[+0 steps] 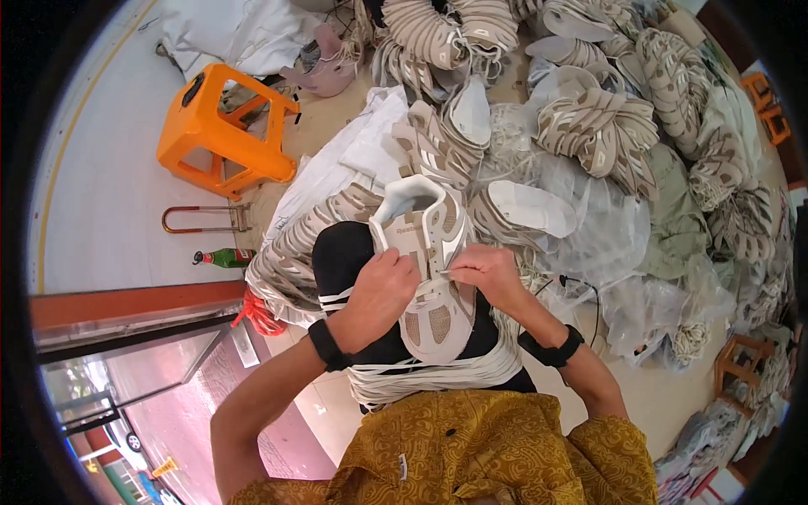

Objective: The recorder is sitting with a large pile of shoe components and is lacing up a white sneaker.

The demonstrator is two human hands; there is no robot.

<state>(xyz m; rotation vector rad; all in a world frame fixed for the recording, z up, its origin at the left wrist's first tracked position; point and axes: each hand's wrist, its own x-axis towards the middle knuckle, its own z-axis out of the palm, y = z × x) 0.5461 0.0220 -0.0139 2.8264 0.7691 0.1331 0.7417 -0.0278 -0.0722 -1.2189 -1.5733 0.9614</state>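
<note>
Head camera, and it's one pale beige-and-white shoe (pixel 427 252) in play, resting on the lap over black trousers (pixel 340 252)! Toe toward the person's body, open collar away, the long axis running nearly straight out from the waist, collar end leaning slightly left.

Two hands on it. Right hand (pixel 492 273), its fingers pinching a thin white lace (pixel 446 273) beside the eyelets; left hand (pixel 383 290) curled at the opposite eyelet edge, fingertips hidden, so I cannot tell whether they pinch anything. Two black wristbands, one per arm: left (pixel 328 345), right (pixel 551 346).

Just past the toe, a bundle of white laces (pixel 438 379) crosses the thighs (far too many strands to count). Off left: one large orange stool (pixel 189 139), one green bottle (pixel 225 257), one red bag (pixel 263 314).

Now the room: beyond the collar, stacked shoe uppers (pixel 598 130) crowd near, overlapping past counting, with clear plastic (pixel 610 227) to the right. Pale floor tiles (pixel 324 404) show on both sides of the lap, and both elbows angle out well apart from those stacks.
</note>
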